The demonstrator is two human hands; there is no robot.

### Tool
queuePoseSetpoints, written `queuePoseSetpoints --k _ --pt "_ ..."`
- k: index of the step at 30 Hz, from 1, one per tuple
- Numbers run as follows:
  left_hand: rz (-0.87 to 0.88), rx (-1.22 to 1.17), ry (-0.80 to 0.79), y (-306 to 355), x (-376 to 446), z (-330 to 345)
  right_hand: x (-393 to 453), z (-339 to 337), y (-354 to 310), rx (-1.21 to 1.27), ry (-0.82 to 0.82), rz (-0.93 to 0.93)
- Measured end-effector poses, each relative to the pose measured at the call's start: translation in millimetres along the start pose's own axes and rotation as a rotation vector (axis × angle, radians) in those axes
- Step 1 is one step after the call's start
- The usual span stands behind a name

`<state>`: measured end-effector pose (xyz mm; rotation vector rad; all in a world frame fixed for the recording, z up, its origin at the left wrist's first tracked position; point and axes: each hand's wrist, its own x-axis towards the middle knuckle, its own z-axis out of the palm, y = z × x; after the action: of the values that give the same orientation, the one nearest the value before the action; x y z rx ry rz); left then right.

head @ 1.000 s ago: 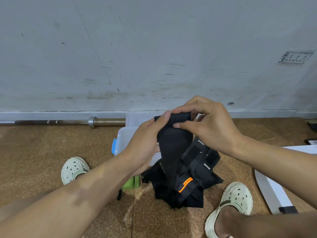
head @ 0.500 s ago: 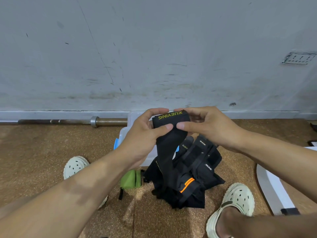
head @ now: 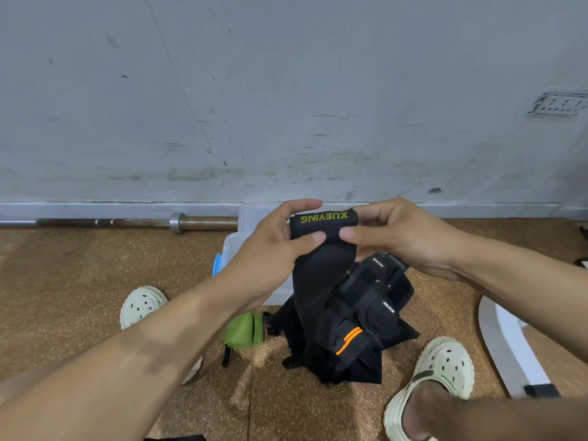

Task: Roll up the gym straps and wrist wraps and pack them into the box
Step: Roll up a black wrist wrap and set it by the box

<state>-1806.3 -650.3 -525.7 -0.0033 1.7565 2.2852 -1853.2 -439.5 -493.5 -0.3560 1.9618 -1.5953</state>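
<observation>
Speckled cork floor [head: 79,281]; perhaps elastic black wrist wrap [head: 324,249] between both hands.

Scuffed grey wall [head: 286,90] above speckled cork-brown floor [head: 63,281], barbell [head: 127,222] along skirting.

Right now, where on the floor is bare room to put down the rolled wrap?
Bare cork floor lies between the barbell and the left shoe, and more at the near edge in front of the black strap pile. It is crowded between the shoes: that pile, the green strap and the clear box sit close together.
</observation>
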Motion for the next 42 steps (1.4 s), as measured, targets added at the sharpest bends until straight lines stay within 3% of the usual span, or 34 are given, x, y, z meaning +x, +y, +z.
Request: queuePoseSetpoints --k 7,10,14,21,24,27,32,39,42 --pt "-0.058 -0.050 -0.024 -8.4 -2.2 1.0 -0.3 4.2 2.7 -0.118 0.059 -0.087" --pt "-0.039 0.053 0.052 -9.8 -0.8 0.5 1.1 11.0 7.4 -0.251 0.117 -0.162" --pt "-0.033 0.007 0.153 -0.3 0.1 2.6 6.0 18.2 9.5 -0.334 0.270 -0.305" --pt "-0.095 0.054 0.011 19.9 -4.4 2.9 7.5 24.5 -3.6 -0.370 0.423 -0.517" --pt "-0.068 0.029 0.083 25.0 -2.0 -0.8 10.3 29.1 -13.4 -0.344 0.427 -0.484" --pt "-0.012 0.040 0.121 28.5 -0.8 -6.2 9.0 27.0 -28.7 -0.258 0.327 -0.329" --pt "0.055 0.059 0.109 33.0 -0.3 -10.3 9.7 23.6 -40.0 -0.160 0.246 -0.175" --pt "0.024 0.021 0.132 34.2 -0.2 -13.2 16.4 31.6 -37.3 -0.395 0.293 -0.263" --pt "-0.031 0.033 0.056 39.3 -2.5 -11.1 13.0 34.0 -36.3 -0.342 0.344 -0.314"
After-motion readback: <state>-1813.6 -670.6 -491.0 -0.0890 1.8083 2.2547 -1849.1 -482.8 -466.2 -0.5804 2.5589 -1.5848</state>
